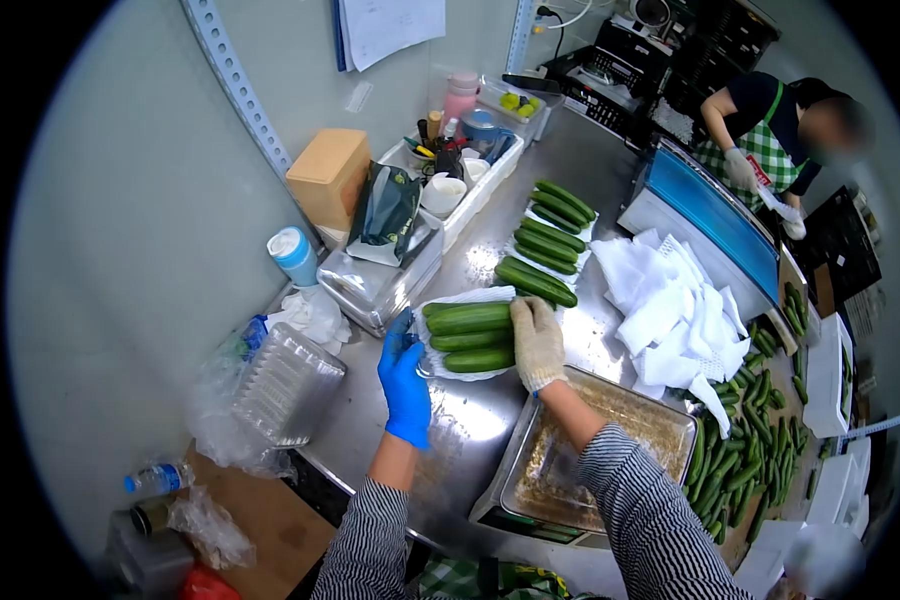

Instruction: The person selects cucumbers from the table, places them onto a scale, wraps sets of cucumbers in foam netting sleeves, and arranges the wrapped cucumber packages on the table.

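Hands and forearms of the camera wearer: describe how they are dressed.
The left hand wears a bright blue, thin-looking glove reaching past the wrist. The right hand wears a cream, knit-looking glove, with a trace of blue at its cuff. The left sleeve and right sleeve carry fine, wavy dark and pale stripes and leave part of each forearm uncovered.

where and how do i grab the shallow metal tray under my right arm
Probably by the rim of the metal tray, left and right sides, from above: it lies open side up with a raised edge. Your right forearm crosses it.
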A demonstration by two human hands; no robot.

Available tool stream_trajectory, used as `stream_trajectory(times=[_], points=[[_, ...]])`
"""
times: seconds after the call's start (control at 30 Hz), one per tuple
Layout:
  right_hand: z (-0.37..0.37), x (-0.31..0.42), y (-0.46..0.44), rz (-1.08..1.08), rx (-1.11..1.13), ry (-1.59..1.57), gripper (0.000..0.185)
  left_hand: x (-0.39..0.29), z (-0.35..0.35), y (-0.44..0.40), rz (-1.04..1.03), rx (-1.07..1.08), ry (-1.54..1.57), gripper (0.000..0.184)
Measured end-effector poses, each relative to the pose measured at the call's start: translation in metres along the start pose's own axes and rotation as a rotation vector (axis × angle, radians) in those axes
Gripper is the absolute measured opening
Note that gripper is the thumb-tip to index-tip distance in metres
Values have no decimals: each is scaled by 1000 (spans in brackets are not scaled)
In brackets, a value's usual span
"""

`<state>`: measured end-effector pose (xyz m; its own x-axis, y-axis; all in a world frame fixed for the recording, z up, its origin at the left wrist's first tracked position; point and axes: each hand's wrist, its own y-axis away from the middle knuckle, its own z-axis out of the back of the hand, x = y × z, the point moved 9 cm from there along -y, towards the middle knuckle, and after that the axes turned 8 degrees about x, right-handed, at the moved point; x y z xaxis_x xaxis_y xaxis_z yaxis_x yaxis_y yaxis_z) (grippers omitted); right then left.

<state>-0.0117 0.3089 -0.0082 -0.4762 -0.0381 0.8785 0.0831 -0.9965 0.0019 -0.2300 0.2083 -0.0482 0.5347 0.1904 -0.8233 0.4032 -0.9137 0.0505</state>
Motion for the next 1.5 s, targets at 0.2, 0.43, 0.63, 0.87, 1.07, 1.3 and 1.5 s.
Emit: stream_trajectory(times=[0.2,0.43,0.63,0.87,1.07,1.3,1.5], points=[[-36,-27,-18,-248,320,191,63,54,49,-29,80,-6,-46,52],[-37,-49,-29,-347,582,571,66,108,58,-34,274,145,-362,57],[-41,42,-3,55,643,962,64,30,22,-7,-391,15,-1349,43],[-68,28,15,274,770,1070,96,85,10,6,-152,83,-1346,48],[-61,23,14,208,729,1038,95,67,19,-3,-12,100,-1307,19],[-49,13,12,103,593,977,96,58,-70,10,-300,629,-1800,99],[-27,14,4,115,511,1161,73,109,-85,-18,-603,791,-1992,110]])
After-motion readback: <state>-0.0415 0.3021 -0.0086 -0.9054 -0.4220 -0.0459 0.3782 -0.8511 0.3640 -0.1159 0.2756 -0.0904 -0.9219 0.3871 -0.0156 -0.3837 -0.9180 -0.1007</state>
